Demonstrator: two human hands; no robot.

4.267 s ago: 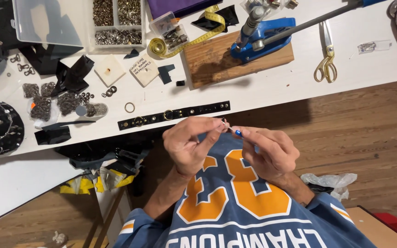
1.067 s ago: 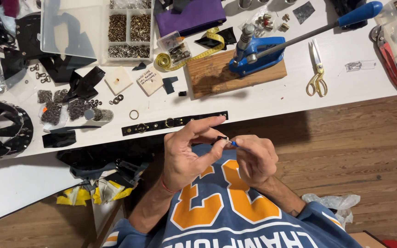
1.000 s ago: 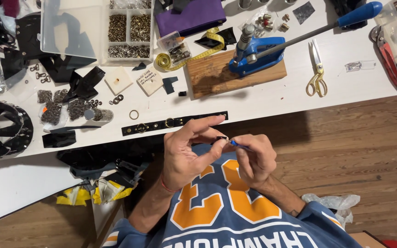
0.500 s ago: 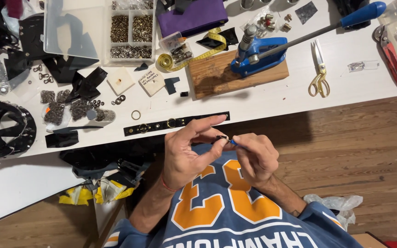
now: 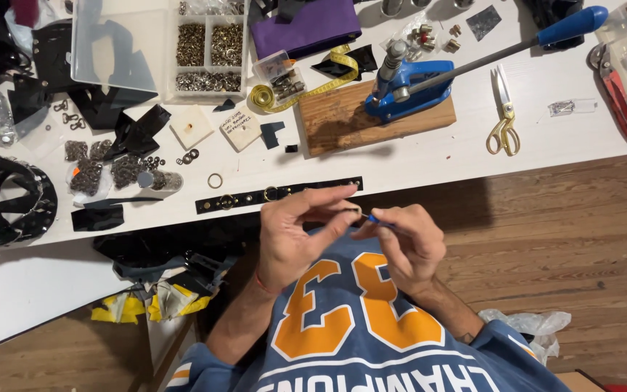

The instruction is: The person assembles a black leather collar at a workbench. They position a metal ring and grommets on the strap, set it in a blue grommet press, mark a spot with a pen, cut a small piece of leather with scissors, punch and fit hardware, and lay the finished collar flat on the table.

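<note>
Both hands' grips (image 5: 361, 215) pinch small blue tool (image 5: 374, 218).

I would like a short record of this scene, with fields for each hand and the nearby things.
left hand: left hand pinches a tiny metal piece at its fingertips
right hand: right hand holds a small blue-tipped tool against that piece
nearest on table: long black leather strap with metal rings
further back: blue lever press on a wooden block; gold-handled scissors
surface: white worktable
</note>
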